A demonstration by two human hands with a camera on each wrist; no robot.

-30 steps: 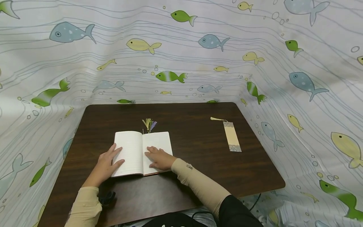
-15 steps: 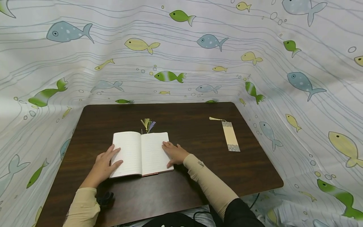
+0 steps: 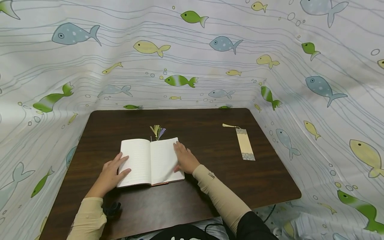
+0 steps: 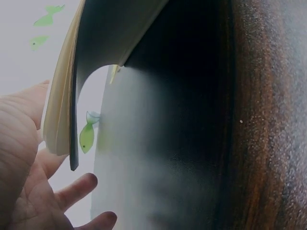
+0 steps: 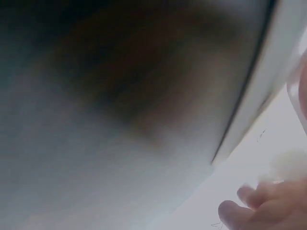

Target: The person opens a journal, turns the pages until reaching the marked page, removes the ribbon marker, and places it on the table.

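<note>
An open notebook with blank lined pages lies on the dark wooden table. My left hand rests on its left edge, thumb and fingertips on the page. From the left wrist, the dark cover and page edges show beside the spread fingers. At the right edge is my right hand, fingers extended and thumb by the lower corner. The right page bows up there toward the thumb. Several tassels, yellow and purple, stick out from the notebook's top. The right wrist view is blurred, with fingertips below.
A cream bookmark with grey patterned ends and a yellow tassel lies at the table's right. A black strap-like object is by the left wrist. Fish-printed sheeting encloses the table on its far side and both flanks.
My right hand has slid from the middle of the right page out to its edge, then slightly up. The page's lower corner now curves up. The left hand stays put.
</note>
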